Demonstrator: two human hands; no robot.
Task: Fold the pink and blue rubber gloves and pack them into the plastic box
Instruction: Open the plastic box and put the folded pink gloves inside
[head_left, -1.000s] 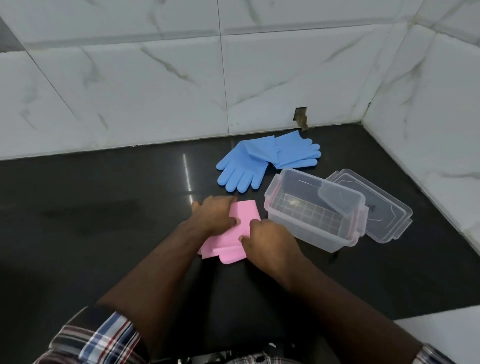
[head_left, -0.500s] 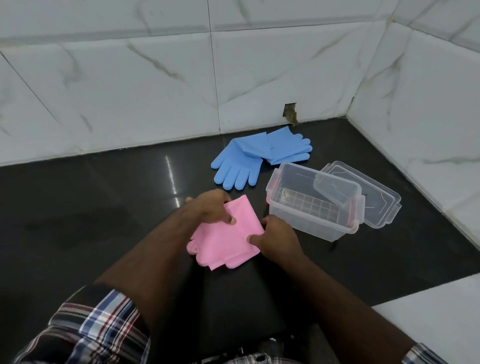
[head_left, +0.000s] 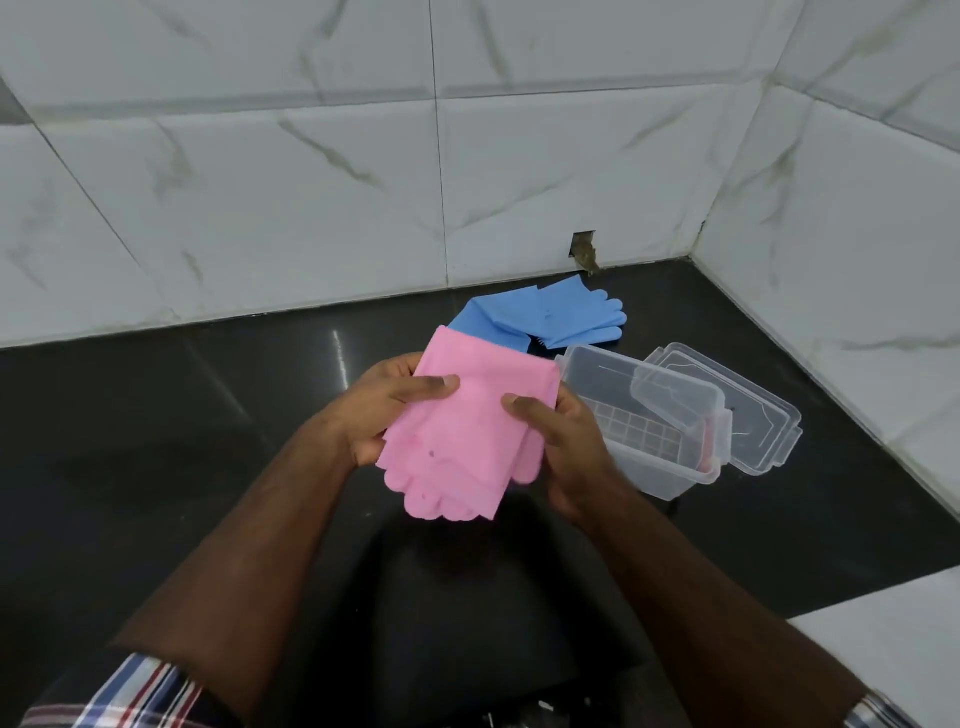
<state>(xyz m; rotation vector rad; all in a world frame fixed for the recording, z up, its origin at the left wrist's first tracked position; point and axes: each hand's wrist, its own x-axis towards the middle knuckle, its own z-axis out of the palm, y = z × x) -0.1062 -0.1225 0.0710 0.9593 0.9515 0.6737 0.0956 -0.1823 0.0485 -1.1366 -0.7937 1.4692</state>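
Both hands hold folded pink gloves (head_left: 467, 426) above black glossy table (head_left: 156, 441)
Left hand (head_left: 384, 410) and right hand (head_left: 566, 441) grip clamped on pink gloves; blue gloves (head_left: 550, 317) at 12 near marble-tile wall (head_left: 311, 182) corner; plastic box (head_left: 644, 431) at 3, lid (head_left: 753, 415) beside

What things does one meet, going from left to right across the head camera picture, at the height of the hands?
left hand → pink gloves → right hand → plastic box → lid. The blue gloves lie farther back, above the pink ones, so they are left out.
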